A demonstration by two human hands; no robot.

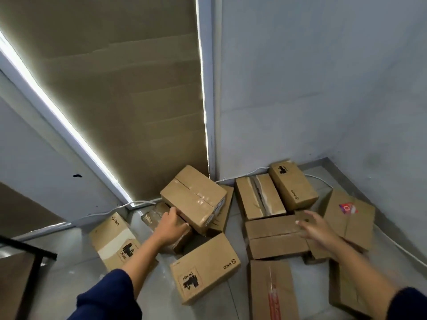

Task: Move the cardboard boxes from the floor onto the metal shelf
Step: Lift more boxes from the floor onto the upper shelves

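The taped box [194, 198] sits just left of the frame's centre, tilted, propped on a plastic-wrapped box [166, 229] below it and leaning against a flatter carton [223, 209] to its right; the left hand [171, 227] grips its lower left corner, fingers curled over the edge; the right hand [316, 227] hovers at centre right above a flat box [275, 239], fingers spread and holding nothing.

The likely trouble, as I judge it: a one-handed pull on a single corner could swing the taped box sideways and let it slide off its perch, since it rests askew on uneven supports; the glossy tape along its top seam looks slick, so fingers there may slip; shifting it may also topple the carton it leans on; the right hand needs to reach the far side before any lift.

All are plain brown corrugated cardboard, rectangular, matte; a printed box [205, 272] lies at lower centre; a torn-topped box [260, 197] sits near the wall; the floor [69, 280] is pale and smooth; a dark shelf frame [34, 252] shows at lower left.
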